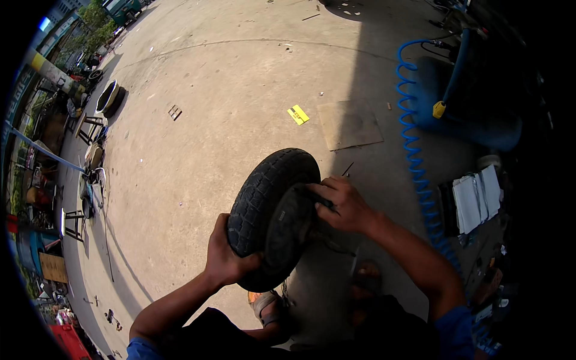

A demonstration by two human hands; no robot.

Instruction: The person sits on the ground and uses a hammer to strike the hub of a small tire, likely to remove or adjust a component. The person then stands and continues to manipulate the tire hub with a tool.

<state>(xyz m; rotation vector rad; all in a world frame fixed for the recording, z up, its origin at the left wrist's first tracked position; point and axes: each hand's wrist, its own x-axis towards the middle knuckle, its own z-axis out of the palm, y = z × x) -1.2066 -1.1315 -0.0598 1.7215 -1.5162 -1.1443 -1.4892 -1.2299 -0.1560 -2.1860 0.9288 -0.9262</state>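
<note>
A small black tyre (255,201) with a knobbly tread stands tilted in front of me, above my feet. Out of its right side bulges a smooth black inner tube (283,231) with a small pale mark on it. My left hand (231,255) is closed round the tyre's lower left, its thumb over the sidewall. At the upper right, my right hand (343,205) pinches dark rubber that looks like part of the tube. Shadow hides the inside of the tyre and the exact grip of those fingers.
A flat cardboard sheet (350,125) and a yellow packet (298,114) lie on the concrete ahead. To the right are a coiled blue air hose (414,150), a blue tank (438,102) and stacked white sheets (476,198). Stools (90,128) and clutter line the far left.
</note>
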